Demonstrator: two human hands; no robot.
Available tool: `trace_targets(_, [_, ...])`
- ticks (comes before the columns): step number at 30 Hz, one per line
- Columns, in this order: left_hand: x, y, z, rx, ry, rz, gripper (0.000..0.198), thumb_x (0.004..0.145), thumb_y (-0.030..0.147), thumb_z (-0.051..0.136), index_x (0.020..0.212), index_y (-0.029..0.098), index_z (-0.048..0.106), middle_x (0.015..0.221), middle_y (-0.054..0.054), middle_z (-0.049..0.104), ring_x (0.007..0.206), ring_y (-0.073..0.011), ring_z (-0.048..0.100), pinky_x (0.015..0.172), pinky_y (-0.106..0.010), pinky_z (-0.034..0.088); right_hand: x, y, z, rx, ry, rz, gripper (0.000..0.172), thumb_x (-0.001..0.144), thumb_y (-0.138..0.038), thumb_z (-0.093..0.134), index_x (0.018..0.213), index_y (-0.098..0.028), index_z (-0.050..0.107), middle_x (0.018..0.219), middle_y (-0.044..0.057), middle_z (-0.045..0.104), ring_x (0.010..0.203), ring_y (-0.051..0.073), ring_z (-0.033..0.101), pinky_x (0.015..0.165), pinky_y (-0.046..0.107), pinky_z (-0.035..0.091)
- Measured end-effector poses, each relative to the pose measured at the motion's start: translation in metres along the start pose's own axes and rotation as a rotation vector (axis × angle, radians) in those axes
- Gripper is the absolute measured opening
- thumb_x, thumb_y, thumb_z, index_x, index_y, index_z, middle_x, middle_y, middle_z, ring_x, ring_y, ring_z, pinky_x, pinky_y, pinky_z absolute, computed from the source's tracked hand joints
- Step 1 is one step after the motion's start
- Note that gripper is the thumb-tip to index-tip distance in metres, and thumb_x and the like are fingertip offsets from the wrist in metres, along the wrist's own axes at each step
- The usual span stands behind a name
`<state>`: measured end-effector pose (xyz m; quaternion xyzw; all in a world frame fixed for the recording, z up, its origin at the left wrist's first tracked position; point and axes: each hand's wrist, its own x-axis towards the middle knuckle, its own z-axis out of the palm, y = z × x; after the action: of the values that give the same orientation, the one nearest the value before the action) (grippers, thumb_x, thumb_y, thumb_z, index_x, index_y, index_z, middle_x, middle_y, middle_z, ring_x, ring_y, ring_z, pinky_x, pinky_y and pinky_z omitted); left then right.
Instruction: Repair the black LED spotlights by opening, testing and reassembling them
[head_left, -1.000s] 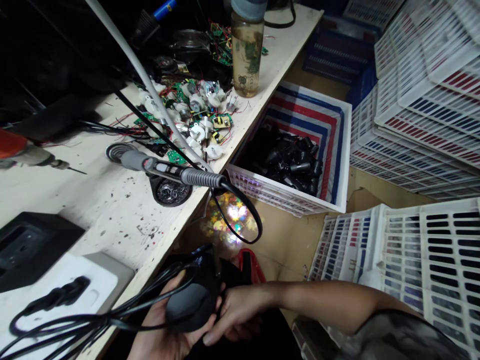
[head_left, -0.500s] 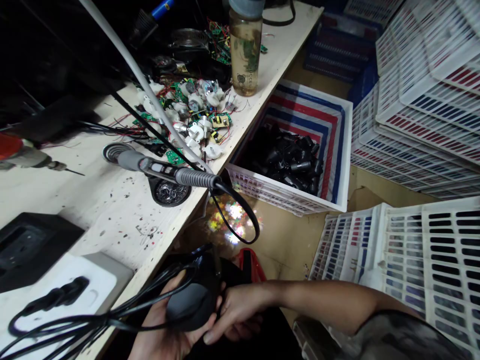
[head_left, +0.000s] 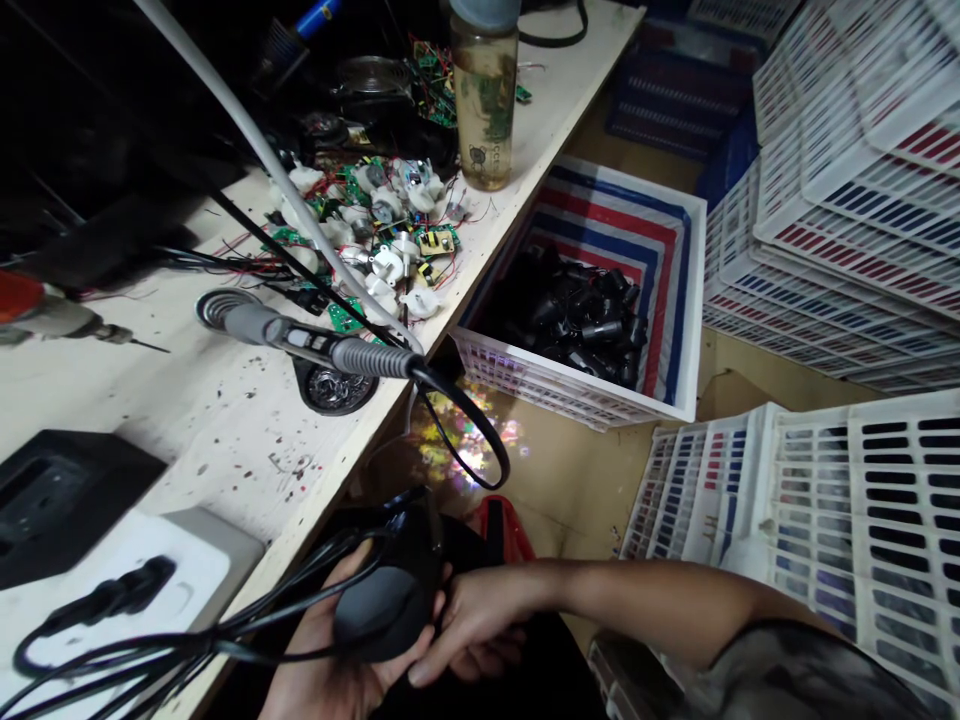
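Observation:
My left hand (head_left: 330, 655) is wrapped around a black projector lamp (head_left: 384, 610) with a rounded dark grey face, low in the view below the bench edge. Black cable (head_left: 247, 635) loops across that hand and over the bench corner. My right hand (head_left: 476, 620) is closed at the lamp's right side, its fingers curled and partly hidden. Beyond the lamp, a patch of coloured light (head_left: 469, 435) shows on the floor.
On the bench (head_left: 247, 440) are a soldering iron (head_left: 307, 340) in its stand, circuit boards with white parts (head_left: 382, 240), a bottle (head_left: 484, 110), a drill (head_left: 60, 315) and a power strip (head_left: 180, 570). White crates (head_left: 847, 500) stand right; a lined crate (head_left: 577, 385) holds black parts.
The coloured light patch on the floor has changed its pattern. The bench items sit slightly further left in view. Both hands keep their hold on the projector lamp.

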<state>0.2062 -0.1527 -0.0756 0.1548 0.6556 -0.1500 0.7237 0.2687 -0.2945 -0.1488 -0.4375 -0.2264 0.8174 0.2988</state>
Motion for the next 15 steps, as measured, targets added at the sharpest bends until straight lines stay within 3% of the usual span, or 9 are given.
trace_targets(3, [-0.0011, -0.0007, 0.0017, 0.095, 0.022, 0.041, 0.043, 0.092, 0.024, 0.051, 0.128, 0.001, 0.053, 0.071, -0.018, 0.073, 0.053, -0.0284, 0.07, 0.043, -0.035, 0.057, -0.0009, -0.0008, 0.0004, -0.017, 0.004, 0.021, 0.047, 0.086, -0.051, 0.06, 0.056, -0.016, 0.053, 0.034, -0.008, 0.05, 0.026, 0.008, 0.047, 0.026, 0.015, 0.033])
trace_targets(15, [-0.0017, -0.0043, 0.0003, 0.116, 0.022, 0.072, 0.043, 0.087, 0.025, 0.056, 0.126, 0.006, 0.055, 0.079, -0.017, 0.073, 0.056, -0.0298, 0.071, 0.043, -0.038, 0.058, 0.0058, 0.0078, 0.0022, -0.037, 0.023, 0.03, 0.051, 0.086, -0.056, 0.057, 0.055, -0.016, 0.054, 0.036, -0.007, 0.053, 0.026, 0.008, 0.048, 0.026, 0.016, 0.034])
